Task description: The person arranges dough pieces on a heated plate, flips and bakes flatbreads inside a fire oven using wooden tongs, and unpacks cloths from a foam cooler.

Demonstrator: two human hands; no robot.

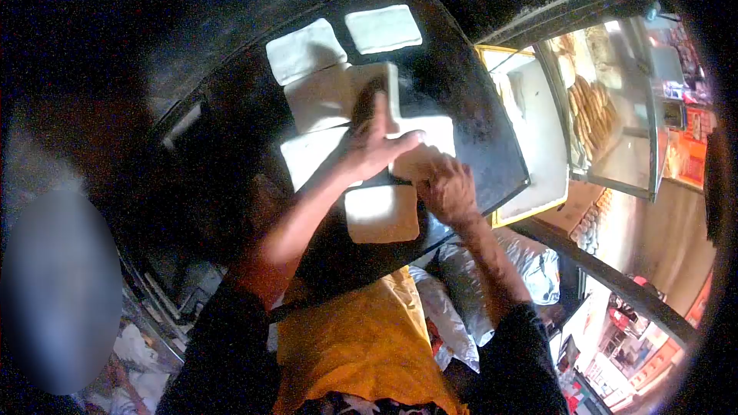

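Several flat white squares, which look like dough, lie on a dark surface (pixel 477 100). My left hand (pixel 377 142) reaches over the middle squares with its fingers apart, its fingertips over a square (pixel 392 88) near the centre. Beside it, my right hand (pixel 450 188) has its fingers bent at the lower edge of another square (pixel 434 132); whether it grips that square cannot be made out. Nearest to me is one more square (pixel 382 215). Two others (pixel 306 51) (pixel 383 28) lie at the far edge.
At the right stands a white box with a yellow rim (pixel 538 131), next to a glass case (pixel 607 100) holding long brown items. Silvery plastic bags (pixel 469 284) lie below the surface's edge. An orange-yellow cloth (pixel 361 346) covers my front. A blurred pale oval (pixel 61 292) is at the left.
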